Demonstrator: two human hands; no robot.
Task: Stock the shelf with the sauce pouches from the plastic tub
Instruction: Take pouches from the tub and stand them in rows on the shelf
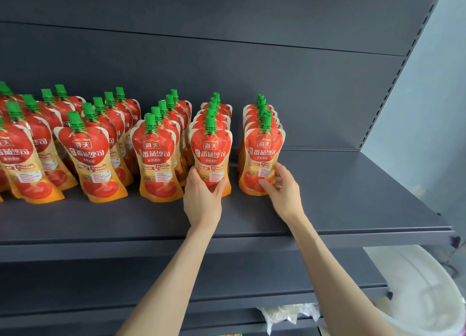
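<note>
Left grip: your left hand [201, 197] wraps the base of left pouch [211, 154], thumb and fingers curled round it.
Right grip: your right hand [283, 192] pinches right pouch [262, 154] low down, thumb on its face, fingers round its 3 o'clock edge.
Pouches in hand: both are upright with bases on shelf [353, 197]. Each fronts its own file, with a gap between the two files.
Done: rows [100, 139] fill the shelf from 9 o'clock to centre, several deep, green caps up. A few at 9 o'clock lean.
Left: the shelf is bare from right pouch out to 3 o'clock, so by my read there's room for more files.
Tub: tub [416, 290] sits at 4 o'clock, below shelf level. Only its white wall and part of the inside show, with no pouch seen there. Can't tell if any lie in the hidden part.
Stage: looks late to me. Most stock is up, and you're seating the two fronts.
Risk: these look like soft pouches, so they likely tip if let go while leaning.
Other: bag [290, 313], crumpled clear plastic, at 5 o'clock.
</note>
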